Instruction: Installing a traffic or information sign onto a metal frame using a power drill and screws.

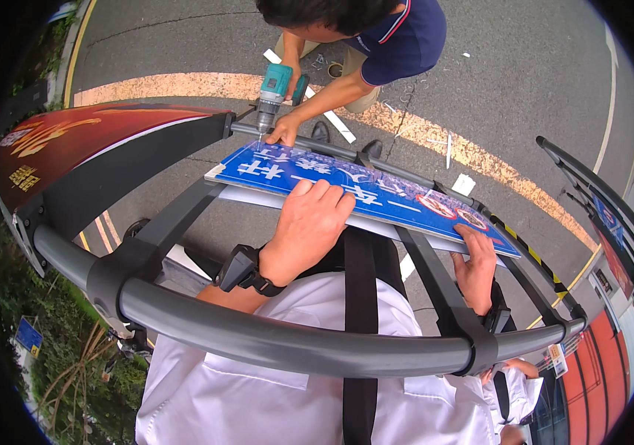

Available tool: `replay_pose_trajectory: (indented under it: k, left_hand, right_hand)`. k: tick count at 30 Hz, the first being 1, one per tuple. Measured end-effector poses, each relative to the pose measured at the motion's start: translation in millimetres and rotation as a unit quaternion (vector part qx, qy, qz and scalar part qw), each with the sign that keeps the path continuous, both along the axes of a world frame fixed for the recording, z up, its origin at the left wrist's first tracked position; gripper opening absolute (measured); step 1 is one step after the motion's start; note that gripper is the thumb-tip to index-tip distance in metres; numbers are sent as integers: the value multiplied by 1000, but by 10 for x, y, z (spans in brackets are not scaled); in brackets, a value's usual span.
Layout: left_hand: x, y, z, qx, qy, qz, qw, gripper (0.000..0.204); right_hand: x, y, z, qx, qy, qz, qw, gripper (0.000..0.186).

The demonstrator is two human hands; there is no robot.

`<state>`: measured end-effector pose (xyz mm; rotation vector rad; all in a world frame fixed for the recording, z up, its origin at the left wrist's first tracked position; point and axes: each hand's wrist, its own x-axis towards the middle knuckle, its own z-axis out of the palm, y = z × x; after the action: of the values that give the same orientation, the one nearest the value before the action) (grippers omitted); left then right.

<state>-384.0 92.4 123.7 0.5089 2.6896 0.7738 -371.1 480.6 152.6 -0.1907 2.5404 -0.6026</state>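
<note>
A long blue sign [398,208] with white lettering and red round symbols lies against the slats of a grey metal barrier frame [287,334]. My left hand [308,226] grips its near edge around the middle, fingers curled over onto the face. Closer to the sign's right end, my right hand [475,268] holds the same edge, fingertips on the front. Beneath the sign a pale panel [254,196] peeks out. Opposite me, a co-worker holds a teal cordless drill [273,93] with its bit at the sign's left end; that person's other hand [283,130] presses there beside the bit.
A dark red printed panel [102,133] fills the barrier's left end. Yellow-black tape [528,248] wraps a rail at right. White strips [340,126] and scraps lie on the asphalt beyond. Another barrier frame [598,193] stands far right; another person [513,393] is at lower right.
</note>
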Motion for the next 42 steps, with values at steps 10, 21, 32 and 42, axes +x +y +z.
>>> replay_pose_trajectory:
  k: [10,21,32,42]
  left_hand:
    - [21,-7,4,-13,-36,-8,999,53]
    - [11,-7,2,-15,-32,-11,999,53]
    - [-4,13,-28,7,40,6,999,17]
    - [-8,17,-23,15,39,11,999,18]
  right_hand:
    - [-5,-13,-6,-1,18,9,1000,60]
    - [-1,6,-19,2,15,9,1000,62]
    - [6,10,-34,-6,27,15,1000,66]
    - [6,-10,-18,-3,23,13,1000,65]
